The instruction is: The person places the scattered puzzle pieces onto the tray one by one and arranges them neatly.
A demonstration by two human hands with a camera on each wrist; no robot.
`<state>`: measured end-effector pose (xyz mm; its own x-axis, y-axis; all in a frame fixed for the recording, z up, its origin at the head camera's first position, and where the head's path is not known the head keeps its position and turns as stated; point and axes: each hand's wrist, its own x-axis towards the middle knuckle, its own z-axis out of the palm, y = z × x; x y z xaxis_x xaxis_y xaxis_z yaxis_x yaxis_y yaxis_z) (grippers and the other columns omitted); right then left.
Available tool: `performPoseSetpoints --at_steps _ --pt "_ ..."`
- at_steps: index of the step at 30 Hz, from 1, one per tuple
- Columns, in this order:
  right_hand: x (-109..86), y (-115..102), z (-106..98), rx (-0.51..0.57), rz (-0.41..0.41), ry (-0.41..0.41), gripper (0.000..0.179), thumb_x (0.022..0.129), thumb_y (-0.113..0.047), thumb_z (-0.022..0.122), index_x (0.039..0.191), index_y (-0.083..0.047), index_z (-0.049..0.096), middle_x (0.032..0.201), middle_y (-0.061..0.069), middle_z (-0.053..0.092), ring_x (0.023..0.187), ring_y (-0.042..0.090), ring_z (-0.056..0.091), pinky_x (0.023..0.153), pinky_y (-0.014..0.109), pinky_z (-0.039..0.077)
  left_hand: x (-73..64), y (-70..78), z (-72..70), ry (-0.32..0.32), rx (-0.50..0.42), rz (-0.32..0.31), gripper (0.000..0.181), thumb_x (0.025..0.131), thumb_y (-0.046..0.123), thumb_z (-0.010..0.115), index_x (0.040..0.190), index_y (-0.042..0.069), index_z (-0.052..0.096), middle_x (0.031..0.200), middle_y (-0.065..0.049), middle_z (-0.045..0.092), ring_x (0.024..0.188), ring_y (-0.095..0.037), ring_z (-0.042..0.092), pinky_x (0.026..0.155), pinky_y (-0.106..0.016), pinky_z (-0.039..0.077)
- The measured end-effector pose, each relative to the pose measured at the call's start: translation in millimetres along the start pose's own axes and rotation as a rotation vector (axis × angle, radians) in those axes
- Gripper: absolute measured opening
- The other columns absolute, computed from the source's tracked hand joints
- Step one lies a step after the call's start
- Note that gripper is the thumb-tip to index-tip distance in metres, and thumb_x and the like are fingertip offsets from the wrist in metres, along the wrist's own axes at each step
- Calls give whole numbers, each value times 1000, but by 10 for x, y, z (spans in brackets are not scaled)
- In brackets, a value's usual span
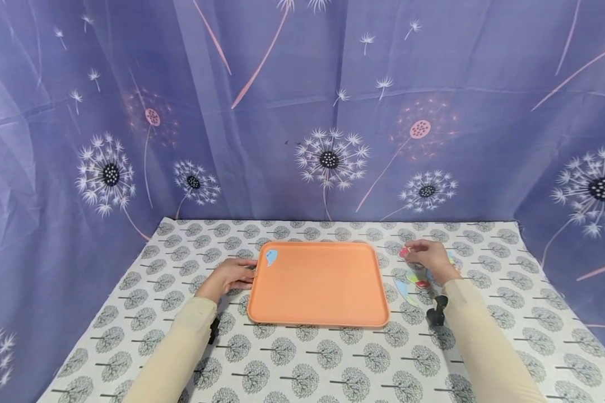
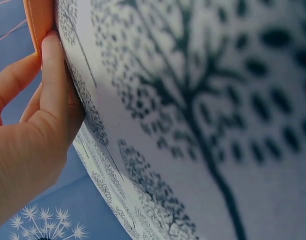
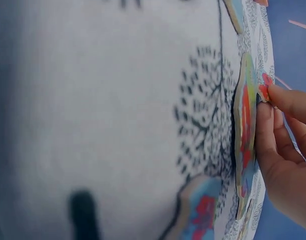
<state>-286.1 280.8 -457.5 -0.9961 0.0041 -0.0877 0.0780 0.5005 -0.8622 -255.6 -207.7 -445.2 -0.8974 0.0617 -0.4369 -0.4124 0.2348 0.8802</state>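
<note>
On the patterned cloth lies an orange tray (image 1: 320,285) with a small light-blue puzzle piece (image 1: 271,257) in its far left corner. My left hand (image 1: 232,275) rests against the tray's left side, fingers stretched to the rim; the left wrist view shows the fingertips right at the orange edge (image 2: 40,25). To the right of the tray, my right hand (image 1: 428,257) pinches a small red-and-pink puzzle piece (image 1: 404,252) between thumb and fingertips. The right wrist view shows this piece above a larger colourful piece (image 3: 245,125). Several more pieces lie under and near this hand, partly hidden by it.
A pale-blue puzzle piece (image 1: 402,289) lies between the tray and the right wrist. A white cloth with grey trees (image 1: 302,358) covers the table. Behind and on both sides hangs a purple dandelion curtain (image 1: 282,140). Dark straps (image 1: 437,310) sit at both wrists.
</note>
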Motion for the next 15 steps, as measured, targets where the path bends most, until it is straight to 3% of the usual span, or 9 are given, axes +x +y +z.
performPoseSetpoints --at_steps 7,15 --pt "-13 32 -14 133 16 -19 50 93 -18 64 135 4 50 111 8 66 84 5 64 78 24 56 -18 -1 6 -8 -1 8 51 89 -5 62 138 -5 47 91 -18 68 70 -16 66 71 -29 62" --pt "4 -85 2 128 81 -63 60 93 -35 64 144 -9 44 142 19 46 118 29 54 99 45 49 5 -5 1 -2 -3 3 51 88 -6 62 137 -5 48 90 -17 67 71 -16 66 72 -30 62"
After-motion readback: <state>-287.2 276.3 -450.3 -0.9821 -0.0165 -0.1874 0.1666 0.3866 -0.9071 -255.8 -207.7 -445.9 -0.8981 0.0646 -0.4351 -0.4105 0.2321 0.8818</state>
